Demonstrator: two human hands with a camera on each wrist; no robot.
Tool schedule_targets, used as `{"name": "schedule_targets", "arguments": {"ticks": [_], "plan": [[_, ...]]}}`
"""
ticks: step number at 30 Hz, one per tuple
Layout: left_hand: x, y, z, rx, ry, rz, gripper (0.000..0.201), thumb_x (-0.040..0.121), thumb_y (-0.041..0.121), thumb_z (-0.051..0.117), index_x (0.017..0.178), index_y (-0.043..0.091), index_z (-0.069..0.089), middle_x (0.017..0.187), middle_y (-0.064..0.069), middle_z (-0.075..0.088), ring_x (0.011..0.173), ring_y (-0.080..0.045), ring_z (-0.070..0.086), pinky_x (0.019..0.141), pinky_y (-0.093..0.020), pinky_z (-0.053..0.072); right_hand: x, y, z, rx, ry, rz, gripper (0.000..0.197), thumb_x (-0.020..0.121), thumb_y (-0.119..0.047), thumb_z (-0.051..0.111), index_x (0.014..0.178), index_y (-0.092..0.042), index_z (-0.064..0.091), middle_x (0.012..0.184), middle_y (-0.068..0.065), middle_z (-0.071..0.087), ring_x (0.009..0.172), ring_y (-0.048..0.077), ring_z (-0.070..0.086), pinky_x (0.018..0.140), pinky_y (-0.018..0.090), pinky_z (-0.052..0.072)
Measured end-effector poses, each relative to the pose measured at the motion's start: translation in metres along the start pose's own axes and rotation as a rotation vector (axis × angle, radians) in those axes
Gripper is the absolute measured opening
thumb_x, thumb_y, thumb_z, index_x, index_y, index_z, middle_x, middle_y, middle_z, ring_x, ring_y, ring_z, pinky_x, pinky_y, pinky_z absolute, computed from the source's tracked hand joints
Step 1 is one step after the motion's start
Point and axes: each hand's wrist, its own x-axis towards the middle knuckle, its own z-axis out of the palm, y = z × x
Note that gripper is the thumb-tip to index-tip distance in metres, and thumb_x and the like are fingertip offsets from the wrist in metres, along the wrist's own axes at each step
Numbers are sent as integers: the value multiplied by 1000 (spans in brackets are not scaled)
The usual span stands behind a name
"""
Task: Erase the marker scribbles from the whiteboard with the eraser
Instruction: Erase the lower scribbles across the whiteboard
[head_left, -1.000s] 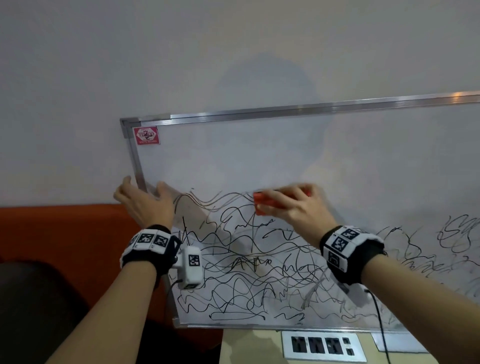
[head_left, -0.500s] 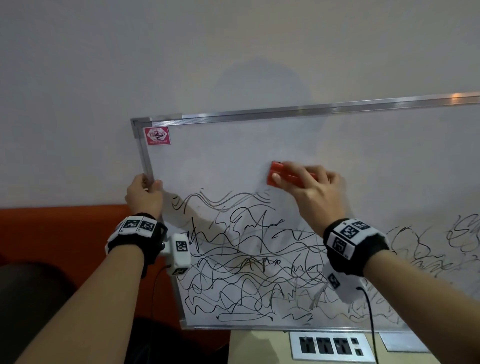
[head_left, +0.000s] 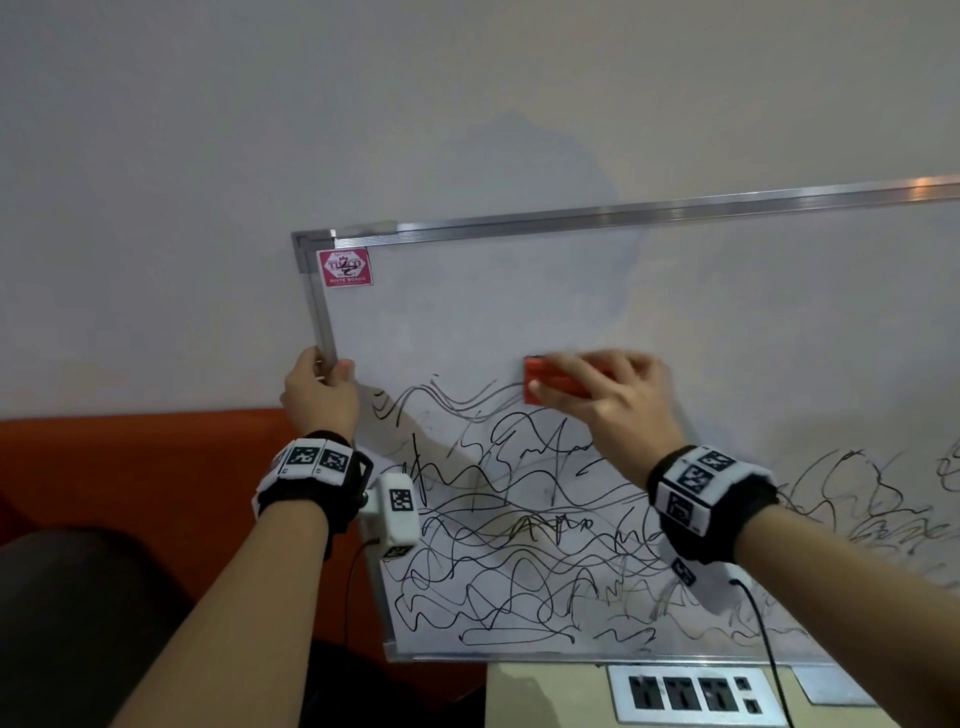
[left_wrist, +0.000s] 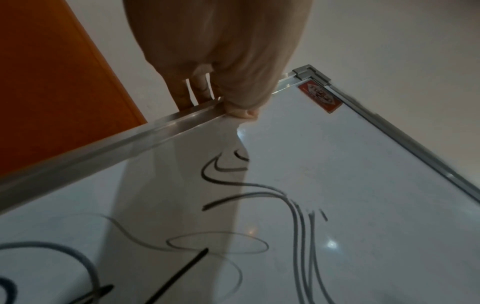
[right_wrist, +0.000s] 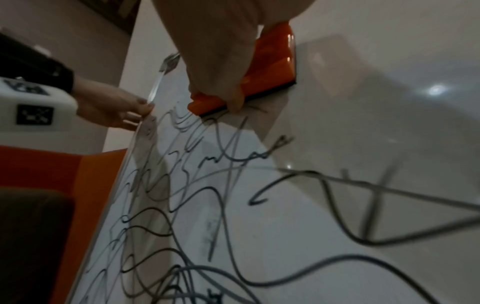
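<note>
orange eraser (head_left: 558, 383), black scribbles (head_left: 519, 561) on white board (head_left: 753, 312), red sticker (head_left: 345, 267), orange sofa (head_left: 130, 467)

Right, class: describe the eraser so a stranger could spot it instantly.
Find the metal-framed whiteboard leaning against the wall. At the top edge of its black scribbles, the right hand presses a small block to the surface. That eraser is the only orange thing on the board.

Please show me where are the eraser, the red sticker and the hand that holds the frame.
eraser (head_left: 540, 378), head view, on its orange left end.
red sticker (head_left: 345, 267), head view, on its middle.
left hand (head_left: 319, 397), head view, on the back of the hand.
</note>
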Motion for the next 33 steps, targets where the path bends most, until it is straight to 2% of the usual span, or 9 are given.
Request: {"name": "schedule_targets", "arguments": {"ticks": [4,10,13,16,18,20,22,27,33], "plan": [[2,1,-7,14,-47,26,15,92,15,65,85,6,56,86,-9,61,80,-24,53,71,-26,37,15,-24,9,-1,-52,-152,56,79,-8,65,128,-37,63,140,-5,53,111,28,56,81,50,44],[5,0,-11,-2,-99,29,17,92,15,66,82,9,53,86,-7,61,80,-23,55,71,-26,38,-21,14,-3,-88,-7,-56,70,70,-1,77,128,-39,64,142,-8,53,113,24,56,87,43,34],[2,-3,-6,-18,-57,38,14,92,13,65,86,7,55,87,-7,60,81,-23,55,73,-26,39,0,-3,-1,-58,-35,-68,64,75,-7,69,129,-41,63,143,-8,52,114,23,53,87,40,30],[3,-3,-6,-24,-61,32,11,93,14,64,92,5,58,90,-7,61,84,-22,55,76,-26,40,32,-39,5,-7,-80,-162,59,79,-11,58,130,-42,60,142,-7,52,113,24,52,85,44,38],[4,-3,-8,-18,-86,52,13,93,14,64,95,2,60,91,-8,62,84,-22,56,76,-26,40,44,-54,7,15,-95,-212,67,70,-7,72,126,-42,63,138,-7,55,107,23,54,77,44,46],[6,-5,-11,-10,-113,73,14,93,14,64,97,0,60,89,-9,62,83,-23,56,74,-27,39,46,-53,7,2,-119,-230,76,62,-5,82,124,-44,63,137,-9,54,104,22,54,74,43,45],[8,-9,-12,7,-128,102,13,93,11,64,95,-1,59,89,-11,63,83,-25,56,72,-28,38,45,-45,7,-23,-105,-199,77,64,-7,82,128,-45,61,140,-10,51,106,22,52,76,42,41],[10,-17,-13,21,-167,155,8,92,6,63,97,1,59,87,-10,64,83,-26,59,74,-27,41,65,-61,12,26,71,66,62,83,-15,73,134,-45,55,146,-11,47,111,21,45,80,41,34],[15,-17,-17,-26,-223,134,11,90,6,65,92,13,58,89,-3,65,86,-24,62,82,-26,45,58,-98,40,19,-73,-235,74,72,-10,78,134,-44,55,144,-9,49,108,21,50,79,38,31]]}}
